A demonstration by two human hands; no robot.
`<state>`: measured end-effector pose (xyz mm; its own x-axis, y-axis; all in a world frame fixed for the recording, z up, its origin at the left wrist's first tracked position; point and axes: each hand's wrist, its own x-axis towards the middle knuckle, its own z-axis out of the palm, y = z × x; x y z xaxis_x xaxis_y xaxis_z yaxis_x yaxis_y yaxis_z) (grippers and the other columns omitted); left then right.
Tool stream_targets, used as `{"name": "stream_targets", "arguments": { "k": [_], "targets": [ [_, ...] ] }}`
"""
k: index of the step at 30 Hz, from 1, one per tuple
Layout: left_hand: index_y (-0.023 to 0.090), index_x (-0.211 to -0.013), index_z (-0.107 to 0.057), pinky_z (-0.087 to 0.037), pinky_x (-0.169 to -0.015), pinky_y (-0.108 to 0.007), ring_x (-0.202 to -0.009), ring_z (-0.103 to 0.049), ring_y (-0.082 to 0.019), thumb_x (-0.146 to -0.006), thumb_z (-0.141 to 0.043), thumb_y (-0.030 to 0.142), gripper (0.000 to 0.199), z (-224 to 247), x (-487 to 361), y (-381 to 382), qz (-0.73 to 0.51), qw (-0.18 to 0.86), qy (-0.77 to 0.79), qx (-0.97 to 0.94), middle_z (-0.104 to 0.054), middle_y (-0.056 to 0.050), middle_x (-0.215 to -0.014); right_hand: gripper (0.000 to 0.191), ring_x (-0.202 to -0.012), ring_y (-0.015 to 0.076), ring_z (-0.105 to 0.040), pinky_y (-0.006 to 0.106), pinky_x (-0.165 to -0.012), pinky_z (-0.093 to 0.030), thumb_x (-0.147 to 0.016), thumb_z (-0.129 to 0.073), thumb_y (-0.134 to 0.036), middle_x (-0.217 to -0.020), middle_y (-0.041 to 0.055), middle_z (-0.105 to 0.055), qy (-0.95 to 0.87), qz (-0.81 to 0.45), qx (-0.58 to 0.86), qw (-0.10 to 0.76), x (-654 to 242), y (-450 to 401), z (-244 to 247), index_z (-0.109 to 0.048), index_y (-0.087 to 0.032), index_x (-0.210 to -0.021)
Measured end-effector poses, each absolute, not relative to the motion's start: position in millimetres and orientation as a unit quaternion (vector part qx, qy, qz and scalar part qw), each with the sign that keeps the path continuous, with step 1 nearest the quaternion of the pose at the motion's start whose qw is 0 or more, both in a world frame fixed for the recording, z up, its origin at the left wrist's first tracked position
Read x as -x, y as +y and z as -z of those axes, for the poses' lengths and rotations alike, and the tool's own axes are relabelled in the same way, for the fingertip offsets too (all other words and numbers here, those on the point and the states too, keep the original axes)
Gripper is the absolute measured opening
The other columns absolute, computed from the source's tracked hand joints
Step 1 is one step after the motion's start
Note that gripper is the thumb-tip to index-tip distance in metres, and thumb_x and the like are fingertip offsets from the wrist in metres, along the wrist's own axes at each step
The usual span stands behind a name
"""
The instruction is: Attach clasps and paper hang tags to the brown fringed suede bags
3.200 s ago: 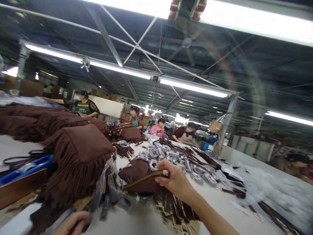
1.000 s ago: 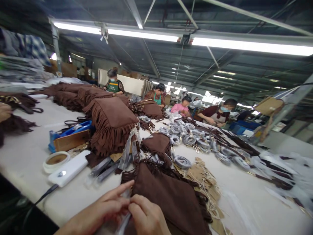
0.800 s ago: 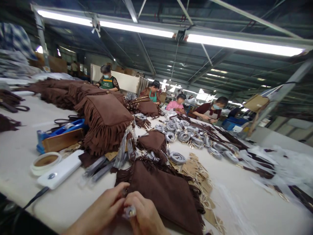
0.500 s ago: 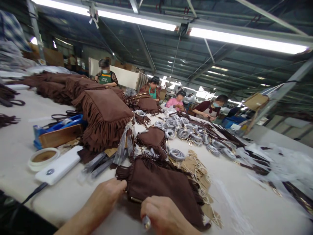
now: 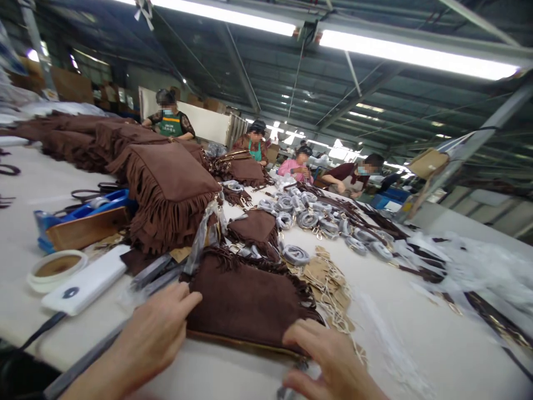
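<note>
Lower center: the left hand [image 5: 156,328] touches the fringed bag [image 5: 247,303], grip indeterminable; the right hand [image 5: 328,355], loosely open, meets its near-right corner.

White tape roll [image 5: 49,284] beside a white device [image 5: 89,280], blue tape dispenser [image 5: 85,209], person in green apron [image 5: 170,123], lit tube lights [image 5: 416,54] overhead

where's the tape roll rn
In the head view, the tape roll lies at the left, beside the white device, in front of the blue tape dispenser.
</note>
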<state>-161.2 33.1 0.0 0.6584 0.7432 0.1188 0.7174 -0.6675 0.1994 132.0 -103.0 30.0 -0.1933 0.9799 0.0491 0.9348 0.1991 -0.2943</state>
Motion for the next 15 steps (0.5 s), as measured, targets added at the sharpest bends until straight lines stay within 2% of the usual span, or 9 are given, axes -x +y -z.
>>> {"name": "stream_targets", "arguments": {
  "k": [2, 3, 5, 6, 8, 10, 12, 15],
  "targets": [
    [0.024, -0.112, -0.063, -0.042, -0.1, -0.047, -0.118, -0.053, -0.031, -0.076, -0.052, 0.008, 0.041, 3, 149, 28, -0.118, 0.064, 0.338, -0.932, -0.059, -0.01, -0.127, 0.039, -0.086, 0.0253, -0.064, 0.031, -0.071, -0.047, -0.066, -0.083, -0.037, -0.097, 0.0052, -0.071, -0.773, -0.015, 0.628, 0.094, -118, -86, -14, -0.066, -0.023, -0.098],
    [0.023, -0.109, -0.065, -0.04, -0.102, -0.049, -0.121, -0.051, -0.032, -0.075, -0.056, 0.009, 0.038, 6, 144, 29, -0.118, 0.066, 0.317, -0.939, -0.057, -0.011, -0.131, 0.033, -0.086, 0.0246, -0.064, 0.031, -0.07, -0.045, -0.069, -0.082, -0.032, -0.097, 0.0046, -0.071, -0.775, 0.02, 0.627, 0.079, -115, -78, -4, -0.066, -0.023, -0.095],
    [0.02, -0.098, -0.066, -0.045, -0.096, -0.047, -0.114, -0.056, -0.032, -0.079, -0.057, 0.009, 0.024, 12, 136, 33, -0.096, 0.071, 0.306, -0.944, -0.062, -0.011, -0.123, 0.012, -0.078, 0.0207, -0.064, 0.028, -0.066, -0.041, -0.077, -0.074, -0.02, -0.086, 0.0014, -0.071, -0.776, 0.069, 0.624, 0.06, -116, -65, 12, -0.064, -0.023, -0.083],
    [0.019, -0.092, -0.066, -0.048, -0.09, -0.044, -0.104, -0.06, -0.029, -0.082, -0.055, 0.009, 0.018, 15, 134, 36, -0.08, 0.073, 0.312, -0.944, -0.066, -0.01, -0.112, 0.01, -0.074, 0.019, -0.064, 0.028, -0.064, -0.039, -0.081, -0.07, -0.015, -0.081, 0.0, -0.07, -0.777, 0.079, 0.622, 0.06, -118, -60, 17, -0.063, -0.023, -0.079],
    [0.018, -0.085, -0.063, -0.05, -0.078, -0.036, -0.086, -0.063, -0.024, -0.089, -0.047, 0.009, 0.019, 16, 132, 42, -0.065, 0.073, 0.329, -0.939, -0.068, -0.007, -0.092, 0.013, -0.072, 0.0173, -0.064, 0.027, -0.063, -0.037, -0.087, -0.062, -0.013, -0.077, -0.001, -0.07, -0.774, 0.083, 0.623, 0.078, -125, -52, 19, -0.062, -0.023, -0.079],
    [0.018, -0.084, -0.061, -0.05, -0.071, -0.033, -0.078, -0.063, -0.021, -0.093, -0.042, 0.011, 0.022, 14, 132, 47, -0.065, 0.071, 0.346, -0.933, -0.066, -0.005, -0.084, 0.011, -0.072, 0.0174, -0.065, 0.027, -0.064, -0.036, -0.091, -0.057, -0.015, -0.077, -0.0001, -0.071, -0.764, 0.08, 0.633, 0.099, -129, -45, 15, -0.061, -0.022, -0.084],
    [0.018, -0.084, -0.06, -0.05, -0.068, -0.031, -0.074, -0.064, -0.021, -0.094, -0.039, 0.011, 0.024, 9, 132, 46, -0.078, 0.061, 0.359, -0.928, -0.066, -0.005, -0.082, 0.011, -0.072, 0.018, -0.066, 0.027, -0.063, -0.035, -0.093, -0.055, -0.015, -0.078, 0.0016, -0.071, -0.752, 0.074, 0.646, 0.112, -131, -38, 12, -0.061, -0.021, -0.085],
    [0.018, -0.096, -0.062, -0.051, -0.076, -0.033, -0.089, -0.065, -0.023, -0.088, -0.036, 0.004, 0.031, 4, 126, 36, -0.174, 0.009, 0.319, -0.932, -0.068, -0.009, -0.102, 0.011, -0.071, 0.0192, -0.067, 0.028, -0.061, -0.035, -0.092, -0.056, -0.013, -0.077, 0.0036, -0.072, -0.742, 0.063, 0.657, 0.117, -129, -31, 15, -0.062, -0.018, -0.085]
  ]
}}
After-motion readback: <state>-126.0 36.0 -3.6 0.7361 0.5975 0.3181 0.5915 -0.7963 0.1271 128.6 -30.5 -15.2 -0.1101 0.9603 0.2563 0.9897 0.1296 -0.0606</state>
